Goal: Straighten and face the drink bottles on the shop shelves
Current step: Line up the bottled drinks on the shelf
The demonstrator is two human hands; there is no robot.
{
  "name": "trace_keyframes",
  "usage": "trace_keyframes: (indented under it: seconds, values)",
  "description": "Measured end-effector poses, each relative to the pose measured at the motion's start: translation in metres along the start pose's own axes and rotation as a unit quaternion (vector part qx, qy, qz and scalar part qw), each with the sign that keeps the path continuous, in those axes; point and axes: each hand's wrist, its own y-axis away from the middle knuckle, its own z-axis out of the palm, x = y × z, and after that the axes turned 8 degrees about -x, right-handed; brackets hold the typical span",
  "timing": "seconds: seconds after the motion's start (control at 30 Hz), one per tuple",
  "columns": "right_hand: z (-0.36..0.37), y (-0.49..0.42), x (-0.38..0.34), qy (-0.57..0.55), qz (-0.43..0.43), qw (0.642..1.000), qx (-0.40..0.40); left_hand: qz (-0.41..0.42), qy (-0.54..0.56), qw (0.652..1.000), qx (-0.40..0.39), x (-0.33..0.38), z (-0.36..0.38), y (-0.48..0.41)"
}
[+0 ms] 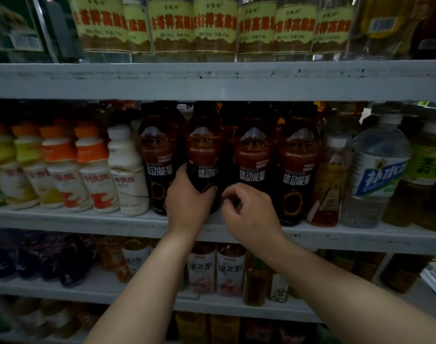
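Observation:
Several dark energy-drink bottles stand in a row on the middle shelf (88, 220). My left hand (187, 197) grips the lower body of the second dark bottle (204, 155), thumb on its left side and fingers curled under its label. My right hand (249, 214) hovers in front of the third dark bottle (253, 155), fingers loosely curled, holding nothing that I can see. The first dark bottle (159, 155) and the fourth dark bottle (298, 160) stand upright with labels facing out.
White milk-drink bottles (93, 170) fill the shelf's left part. A clear water bottle (375, 170) and yellow-green tea bottles (427, 175) stand at the right. Clear liquor bottles (172, 26) line the upper shelf. Tea bottles (217, 269) sit on the shelf below.

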Motion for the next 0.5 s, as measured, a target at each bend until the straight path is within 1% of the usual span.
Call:
trace_keyframes:
  seconds: [0.1,0.2,0.27,0.37,0.47,0.5]
  values:
    - [-0.001,0.000,0.005,-0.016,0.008,1.000,0.005,-0.001,0.044,0.997,-0.070,-0.008,-0.008,-0.006]
    - [-0.004,0.000,0.007,-0.038,0.008,0.999,0.017,-0.017,0.091,0.986,-0.139,-0.016,-0.014,-0.013]
    - [-0.005,0.002,0.010,-0.045,0.007,0.999,0.021,-0.027,0.125,0.977,-0.168,-0.018,-0.015,-0.015]
    - [-0.005,0.007,0.016,-0.033,0.007,0.999,0.024,-0.028,0.122,0.976,-0.176,-0.021,-0.014,-0.011]
    - [-0.003,0.011,0.022,-0.028,0.013,0.999,0.026,-0.014,0.055,0.988,-0.146,-0.021,-0.009,-0.003]
    - [-0.003,0.012,0.025,-0.025,0.012,0.999,0.029,-0.012,0.048,0.990,-0.134,-0.021,-0.007,-0.002]
